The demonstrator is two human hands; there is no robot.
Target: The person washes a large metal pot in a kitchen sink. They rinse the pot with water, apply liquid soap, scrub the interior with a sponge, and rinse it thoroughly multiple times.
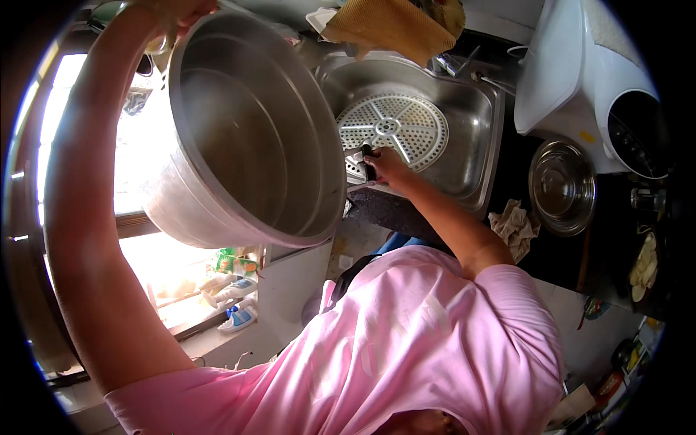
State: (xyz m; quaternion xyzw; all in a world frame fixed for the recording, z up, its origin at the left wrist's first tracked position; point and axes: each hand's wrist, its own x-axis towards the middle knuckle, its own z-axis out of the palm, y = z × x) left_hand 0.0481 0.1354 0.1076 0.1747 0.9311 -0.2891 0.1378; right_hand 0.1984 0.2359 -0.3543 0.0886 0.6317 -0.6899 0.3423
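Note:
A large, deep metal pot [244, 136] is tilted on its side, its open mouth facing the sink and me. My right hand [387, 165] grips the black-covered side handle [369, 162] at its near rim. At the upper left, my left hand [187, 12] holds the pot's opposite side by the rim or handle; the picture's top edge cuts off part of that hand. The pot's inside looks bare and dull. Behind my right hand, a round perforated steamer plate [387, 126] lies in the stainless steel sink [478, 147], partly hidden by the pot.
A faucet [448, 65] and a ribbed tan sheet [389, 30] are beyond the sink. On the dark counter right of it are a crumpled cloth [514, 225], a steel bowl [563, 187] and a white appliance [554, 70]. Bottles [236, 291] stand by the bright window at left.

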